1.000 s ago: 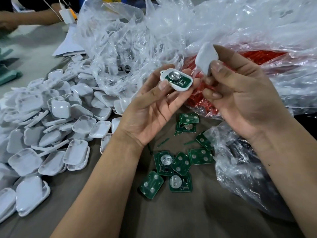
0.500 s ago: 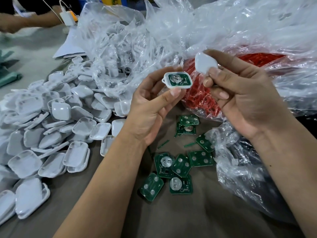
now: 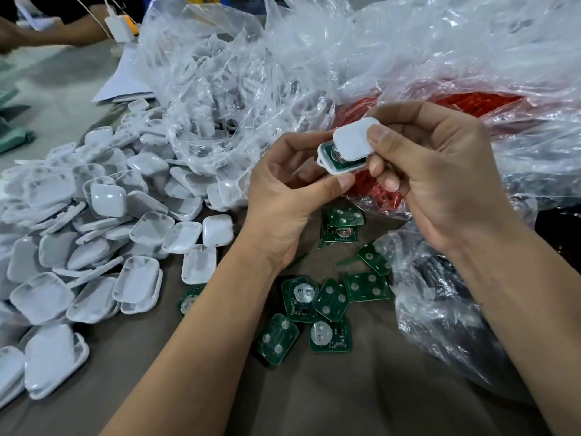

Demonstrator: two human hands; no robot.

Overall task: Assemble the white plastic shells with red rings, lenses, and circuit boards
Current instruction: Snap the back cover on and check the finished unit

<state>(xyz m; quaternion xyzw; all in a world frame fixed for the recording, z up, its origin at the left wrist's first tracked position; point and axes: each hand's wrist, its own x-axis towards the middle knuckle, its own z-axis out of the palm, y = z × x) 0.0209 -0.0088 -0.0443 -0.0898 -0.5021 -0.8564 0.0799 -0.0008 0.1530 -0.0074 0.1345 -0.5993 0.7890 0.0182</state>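
Left hand (image 3: 283,196) gripping board-loaded shell (image 3: 338,162), right hand (image 3: 440,174) pinching cover (image 3: 353,141), overlapping its upper edge, above the table (image 3: 393,398).

Both forearms bare, reaching up from the bottom edge and converging on the lower shell (image 3: 336,165). Left hand (image 3: 283,199) just left of and under that shell, palm turned inward, thumb tip pressed at its near edge, fingers curled behind it. Right hand (image 3: 440,171) just right of the shell, back of hand toward camera, thumb and curled fingers pinching the white cover (image 3: 353,143), tilted over the shell's far end.
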